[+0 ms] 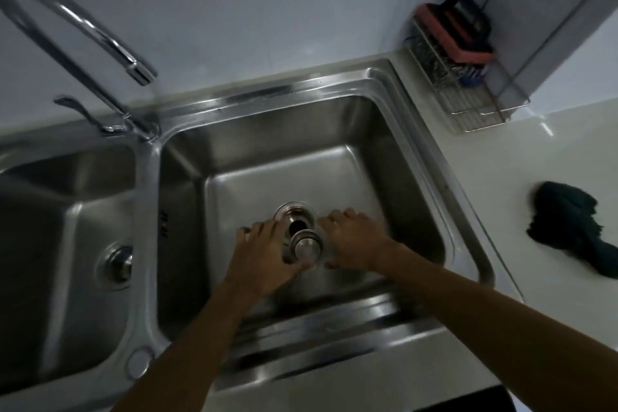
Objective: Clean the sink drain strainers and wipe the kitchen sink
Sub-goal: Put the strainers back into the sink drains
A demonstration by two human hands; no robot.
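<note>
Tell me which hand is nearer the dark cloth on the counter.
Right. The right hand is in the basin on the cloth's side of the strainer; the left hand is on the strainer's far side, farther from the cloth.

The round steel drain strainer (302, 242) is partly hidden by the left hand (264, 251). The right hand (354, 241) hold is indeterminate. The dark green cloth (568, 227) is cropped at the edge.

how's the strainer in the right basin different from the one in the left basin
The right strainer is lifted out of its drain and tilted; the left strainer sits flat in its own. The left hand holds the right strainer, with the right hand beside it; nothing touches the left strainer. Both are round, shiny metal.
</note>
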